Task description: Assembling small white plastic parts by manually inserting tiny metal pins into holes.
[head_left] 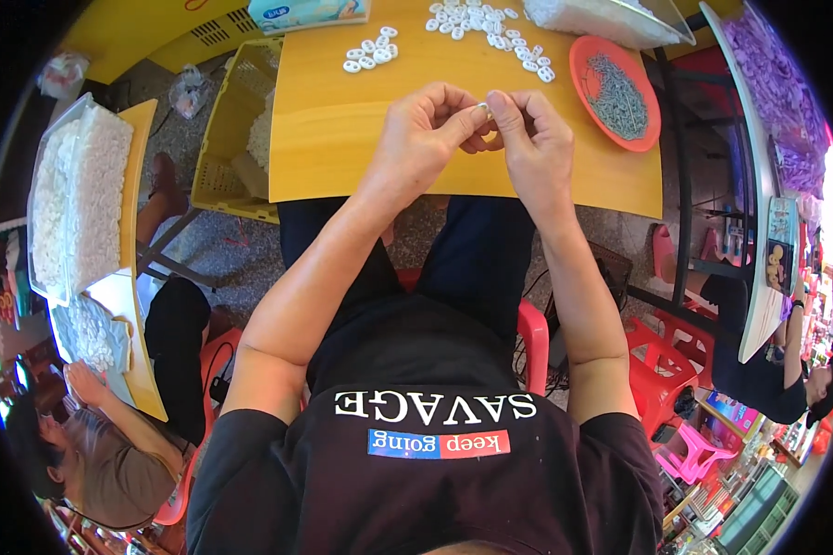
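Above the near part of the yellow tabletop, my left hand and my right hand meet at the fingertips. Both are closed in a pinch, thumbs against index fingers. Something tiny, pale and shiny shows between them; most of it is hidden, so its kind cannot be made out. Beyond my left hand lies a small group of white oval plastic pieces with holes. A larger scatter of the same white pieces spreads farther back. To the right of my right hand, an orange-red plate holds many thin grey metal pins.
A clear plastic box of white pieces stands at the back right, a tissue pack at the back left. Left of the table sits a yellow crate. People work at side tables, left and right. Red plastic chairs stand nearby.
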`<state>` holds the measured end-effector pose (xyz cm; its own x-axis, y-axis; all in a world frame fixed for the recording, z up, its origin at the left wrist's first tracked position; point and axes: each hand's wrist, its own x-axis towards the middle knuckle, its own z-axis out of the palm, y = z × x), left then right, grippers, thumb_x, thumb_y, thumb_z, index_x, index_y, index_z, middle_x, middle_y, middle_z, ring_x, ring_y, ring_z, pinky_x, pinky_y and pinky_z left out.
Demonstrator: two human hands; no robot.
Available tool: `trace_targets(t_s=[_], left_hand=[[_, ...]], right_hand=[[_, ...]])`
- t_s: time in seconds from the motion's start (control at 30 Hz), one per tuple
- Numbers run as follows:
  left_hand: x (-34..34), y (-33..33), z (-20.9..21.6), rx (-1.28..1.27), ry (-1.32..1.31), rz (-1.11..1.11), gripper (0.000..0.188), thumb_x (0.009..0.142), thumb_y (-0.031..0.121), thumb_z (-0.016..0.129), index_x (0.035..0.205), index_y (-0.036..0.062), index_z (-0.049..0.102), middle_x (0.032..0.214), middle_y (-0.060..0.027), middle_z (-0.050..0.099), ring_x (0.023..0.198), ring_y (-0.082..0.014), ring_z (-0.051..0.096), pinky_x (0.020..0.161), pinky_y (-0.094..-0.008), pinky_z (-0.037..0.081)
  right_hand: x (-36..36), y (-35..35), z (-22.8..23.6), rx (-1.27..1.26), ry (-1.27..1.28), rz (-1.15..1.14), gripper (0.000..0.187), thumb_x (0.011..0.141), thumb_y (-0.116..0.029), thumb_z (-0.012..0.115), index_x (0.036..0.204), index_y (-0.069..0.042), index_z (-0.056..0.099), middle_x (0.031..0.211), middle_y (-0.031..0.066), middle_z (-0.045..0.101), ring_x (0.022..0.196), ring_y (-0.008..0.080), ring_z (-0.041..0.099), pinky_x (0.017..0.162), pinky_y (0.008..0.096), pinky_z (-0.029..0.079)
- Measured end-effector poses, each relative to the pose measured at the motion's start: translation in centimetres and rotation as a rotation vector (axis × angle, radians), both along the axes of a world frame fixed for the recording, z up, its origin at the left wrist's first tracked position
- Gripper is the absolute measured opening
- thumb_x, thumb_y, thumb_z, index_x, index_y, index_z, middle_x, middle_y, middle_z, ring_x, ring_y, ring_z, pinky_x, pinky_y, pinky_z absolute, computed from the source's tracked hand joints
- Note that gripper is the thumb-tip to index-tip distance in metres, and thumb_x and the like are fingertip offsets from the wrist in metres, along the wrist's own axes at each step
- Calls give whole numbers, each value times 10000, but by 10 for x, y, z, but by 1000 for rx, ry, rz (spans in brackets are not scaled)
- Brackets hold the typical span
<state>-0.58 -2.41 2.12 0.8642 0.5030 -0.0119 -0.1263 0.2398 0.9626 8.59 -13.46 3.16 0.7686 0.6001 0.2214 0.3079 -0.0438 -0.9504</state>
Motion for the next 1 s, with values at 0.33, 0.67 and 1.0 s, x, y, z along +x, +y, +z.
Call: trace_targets(t_s=[0.33, 0.67, 1.0], left_hand=[[-15, 8, 22, -26, 34, -162, 185, 910, 158, 650, 960, -12, 597, 831, -73, 649, 742, -127, 628, 711, -255, 504], [-19, 4, 35, -35, 62, -219, 204, 915, 159, 644, 965, -35, 604, 813, -73, 653, 747, -125, 636, 698, -250, 517], [-18, -2, 38, -53, 57, -198, 147, 915, 108, 638, 941, -30, 594, 791, -54, 635, 728, -113, 629, 678, -242, 517]], right_hand=[[22, -17, 25, -15, -579, 258, 115, 837, -42, 689, 869, 17, 595, 790, 102, 603, 658, 216, 605, 568, 304, 483], [29, -24, 41, -50, -792, 345, 117, 840, -45, 667, 840, -6, 556, 778, 121, 577, 664, 287, 588, 557, 345, 464], [25, -21, 30, 33, -706, 375, 101, 846, 4, 632, 820, 2, 534, 756, 133, 549, 662, 303, 568, 568, 367, 456]])
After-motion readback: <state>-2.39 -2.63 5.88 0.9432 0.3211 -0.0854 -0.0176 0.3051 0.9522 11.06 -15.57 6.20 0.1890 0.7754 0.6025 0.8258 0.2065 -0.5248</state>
